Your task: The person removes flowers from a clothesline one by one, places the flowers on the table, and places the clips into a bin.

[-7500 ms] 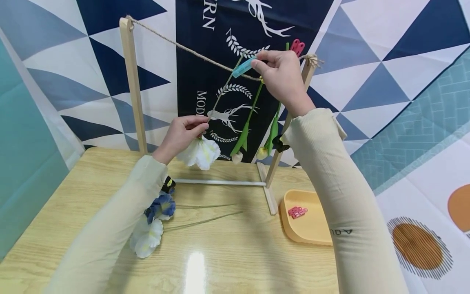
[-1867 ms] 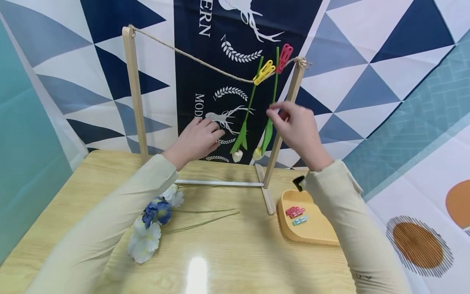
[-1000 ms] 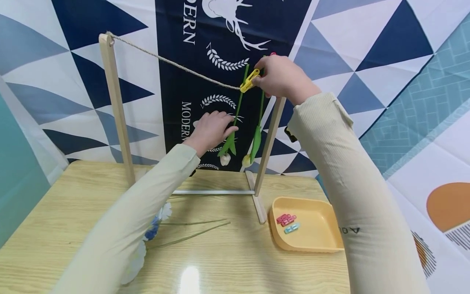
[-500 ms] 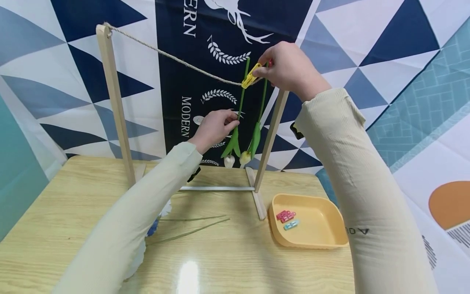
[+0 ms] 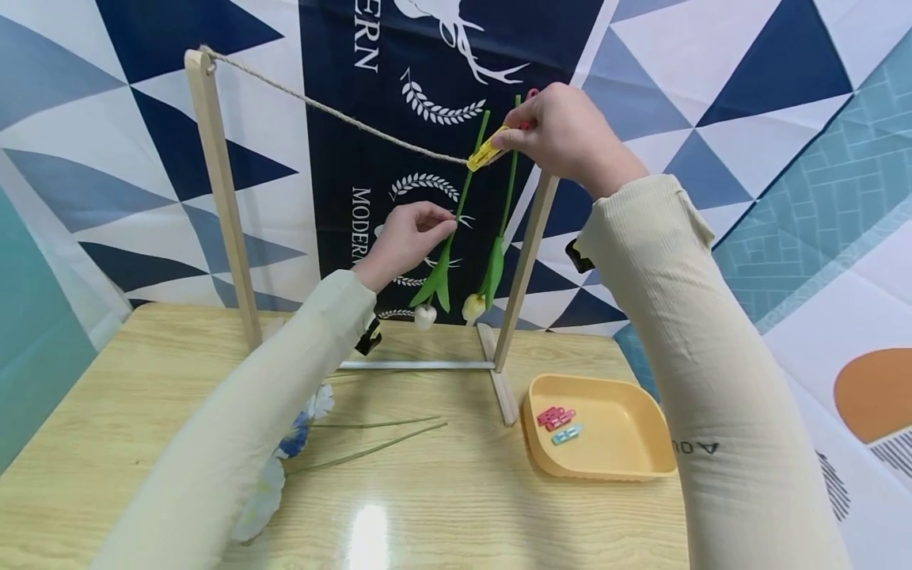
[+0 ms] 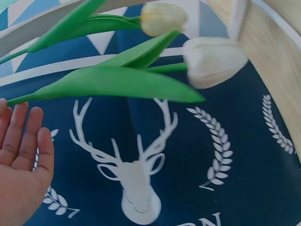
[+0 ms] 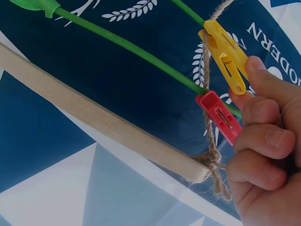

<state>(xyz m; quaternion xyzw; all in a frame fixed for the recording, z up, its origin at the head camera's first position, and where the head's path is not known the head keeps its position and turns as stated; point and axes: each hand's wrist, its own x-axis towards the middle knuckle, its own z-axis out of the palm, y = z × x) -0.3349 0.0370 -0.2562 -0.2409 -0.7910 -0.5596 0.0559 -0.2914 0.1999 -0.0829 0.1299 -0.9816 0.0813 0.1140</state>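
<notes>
In the head view my right hand (image 5: 573, 134) pinches a yellow clothespin (image 5: 484, 152) on the twine, between thumb and finger. The right wrist view shows this clothespin (image 7: 225, 54) biting the twine and a green stem. My left hand (image 5: 409, 237) holds the stem of the white tulip (image 5: 425, 317), which hangs head down and slants left. In the left wrist view the white tulip (image 6: 216, 61) lies beyond the left hand's fingertips. Beside it hangs a pale yellow tulip (image 5: 473, 306), held to the twine by a red clothespin (image 7: 220, 115).
The twine (image 5: 342, 117) spans two wooden posts (image 5: 222, 190). A yellow tray (image 5: 613, 467) on the right holds red clothespins (image 5: 556, 418) and a blue clothespin (image 5: 566, 435). White and blue artificial flowers (image 5: 294, 439) lie on the table, partly behind the left sleeve.
The white flower and blue clothespin held earlier now lie on the table and in the tray. My right hand has gripped the yellow clothespin; my left has taken the white tulip's stem, drawing it left.
</notes>
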